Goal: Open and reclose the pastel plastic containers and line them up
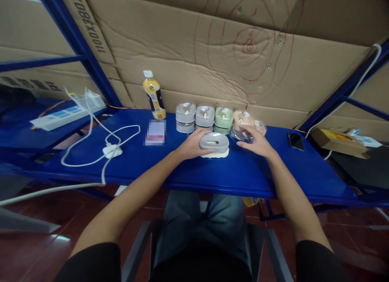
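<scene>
My left hand (194, 145) is wrapped around the left end of a grey rounded plastic box (214, 142) with a slot in its top. Under that box lies a white card (223, 154) on the blue table. To its right, my right hand (255, 141) has its thumb and fingers curved around a clear plastic cover (241, 135). Behind the hands, similar boxes with clear covers and round labels stand stacked in a row: grey-mauve boxes (185, 116), grey boxes (204, 116), green boxes (223, 119) and peach boxes (243, 117).
A yellow drink bottle (154, 96) stands at the back left, behind a blurred card (155, 132). White cables and a charger (112, 151) lie at left. A phone (296, 141) lies at right, near an open cardboard box (338, 143). Cardboard (170, 43) backs the table (209, 178).
</scene>
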`<state>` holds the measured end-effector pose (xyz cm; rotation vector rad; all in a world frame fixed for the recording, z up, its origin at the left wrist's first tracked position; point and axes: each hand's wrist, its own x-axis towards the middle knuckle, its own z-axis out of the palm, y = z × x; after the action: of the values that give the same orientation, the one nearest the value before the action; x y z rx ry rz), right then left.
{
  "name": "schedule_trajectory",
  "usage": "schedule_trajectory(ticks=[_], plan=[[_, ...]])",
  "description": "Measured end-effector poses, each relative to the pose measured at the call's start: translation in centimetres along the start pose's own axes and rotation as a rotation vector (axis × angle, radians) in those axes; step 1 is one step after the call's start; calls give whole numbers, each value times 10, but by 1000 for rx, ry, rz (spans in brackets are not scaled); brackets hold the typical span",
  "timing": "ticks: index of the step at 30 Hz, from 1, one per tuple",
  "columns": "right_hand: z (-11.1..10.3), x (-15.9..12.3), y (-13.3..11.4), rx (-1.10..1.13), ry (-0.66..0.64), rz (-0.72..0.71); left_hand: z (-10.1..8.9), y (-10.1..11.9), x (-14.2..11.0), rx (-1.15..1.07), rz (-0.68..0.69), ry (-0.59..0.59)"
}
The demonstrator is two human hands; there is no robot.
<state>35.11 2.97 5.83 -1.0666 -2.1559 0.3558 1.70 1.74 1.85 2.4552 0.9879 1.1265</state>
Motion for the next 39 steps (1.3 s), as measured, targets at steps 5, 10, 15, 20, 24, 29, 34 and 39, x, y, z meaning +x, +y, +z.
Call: schedule_trajectory(ticks=[5,10,15,20,24,29,34,39], plan=[[26,3,-27,30,-64,-171,18,3,-1,-29,-18,-66],[54,5,-46,37,-154,-218,27,1,-1,-124,-91,-64],[61,4,-46,13,-157,-200,30,0,0,-183,-116,-62],[63,3,-42,13,-150,-191,29,-1,0,-195,-95,-44],[67,1,-41,-6,-144,-163,29,-4,0,-217,-78,-58],[68,-1,-38,-30,-149,-144,27,-5,-1,-175,-58,-102],[63,-3,-31,-52,-241,-143,19,-5,-1,-113,-80,-152],[63,-3,-28,-57,-251,-128,15,-5,0,-108,-98,-174]])
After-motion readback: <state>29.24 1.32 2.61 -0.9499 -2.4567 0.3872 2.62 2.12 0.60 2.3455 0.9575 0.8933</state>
